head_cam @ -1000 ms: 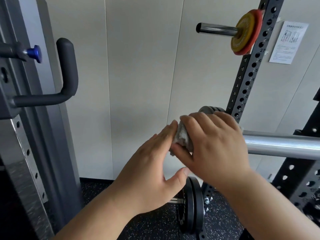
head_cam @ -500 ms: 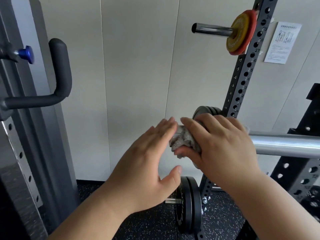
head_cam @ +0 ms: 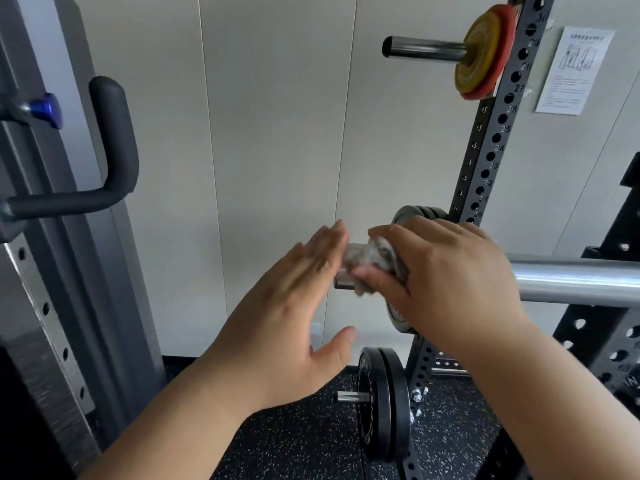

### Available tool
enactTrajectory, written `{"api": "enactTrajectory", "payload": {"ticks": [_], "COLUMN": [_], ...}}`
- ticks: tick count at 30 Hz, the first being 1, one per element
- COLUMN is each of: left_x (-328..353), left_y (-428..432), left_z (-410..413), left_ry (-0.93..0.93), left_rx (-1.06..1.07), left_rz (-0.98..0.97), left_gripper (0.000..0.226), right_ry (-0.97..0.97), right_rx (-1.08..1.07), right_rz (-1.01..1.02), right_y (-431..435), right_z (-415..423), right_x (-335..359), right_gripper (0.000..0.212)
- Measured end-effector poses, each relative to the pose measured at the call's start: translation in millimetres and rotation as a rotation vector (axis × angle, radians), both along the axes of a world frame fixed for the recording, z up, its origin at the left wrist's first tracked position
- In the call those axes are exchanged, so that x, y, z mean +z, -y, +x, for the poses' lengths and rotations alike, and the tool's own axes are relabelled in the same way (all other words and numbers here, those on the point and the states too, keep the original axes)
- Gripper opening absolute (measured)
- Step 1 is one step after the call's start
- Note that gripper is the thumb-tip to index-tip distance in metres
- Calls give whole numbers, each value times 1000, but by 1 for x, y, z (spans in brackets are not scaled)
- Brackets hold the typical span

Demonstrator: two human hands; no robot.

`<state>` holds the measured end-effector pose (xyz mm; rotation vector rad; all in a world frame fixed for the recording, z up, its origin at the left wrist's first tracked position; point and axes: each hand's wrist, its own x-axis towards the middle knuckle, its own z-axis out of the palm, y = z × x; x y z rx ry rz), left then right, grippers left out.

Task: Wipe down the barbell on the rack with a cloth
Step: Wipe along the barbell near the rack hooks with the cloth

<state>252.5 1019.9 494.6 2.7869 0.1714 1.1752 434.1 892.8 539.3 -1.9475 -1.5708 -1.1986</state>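
Note:
The barbell's silver sleeve (head_cam: 575, 280) runs in from the right at mid-height and ends at centre. My right hand (head_cam: 446, 282) is wrapped over that end, gripping a crumpled grey-white cloth (head_cam: 372, 254) around the steel. The bare tip of the sleeve (head_cam: 343, 280) pokes out just left of the cloth. My left hand (head_cam: 294, 313) is flat with fingers together and thumb spread, its fingertips against the sleeve tip; it holds nothing. The sleeve under my right hand is hidden.
A black perforated rack upright (head_cam: 491, 150) stands behind my hands, with yellow and red plates (head_cam: 481, 51) on a peg above. Black plates (head_cam: 381, 403) hang low on another peg. A dark padded handle (head_cam: 114, 143) juts out at left. Speckled rubber floor lies below.
My right hand has slid the cloth slightly right along the sleeve, uncovering the bare tip. My left hand stays flat at the end; the view has shifted a little.

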Motion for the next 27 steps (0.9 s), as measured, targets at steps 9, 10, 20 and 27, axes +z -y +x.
{"api": "enactTrajectory", "payload": {"ticks": [9, 10, 20, 27], "left_x": [-13, -10, -6, -17], "left_y": [4, 4, 10, 13], "left_z": [1, 2, -2, 1], "left_ry": [28, 21, 98, 83], "left_rx": [28, 36, 39, -12], "left_rz": [142, 145, 26, -82], "left_gripper": [81, 79, 77, 85], "right_ry": [44, 37, -73, 44], "right_rx": [-94, -93, -119, -119], "right_rz": [96, 65, 134, 105], "right_y": [10, 7, 16, 1], "right_z": [-13, -10, 5, -17], "right_x": [-28, -23, -6, -22], "right_gripper": [70, 75, 49, 62]}}
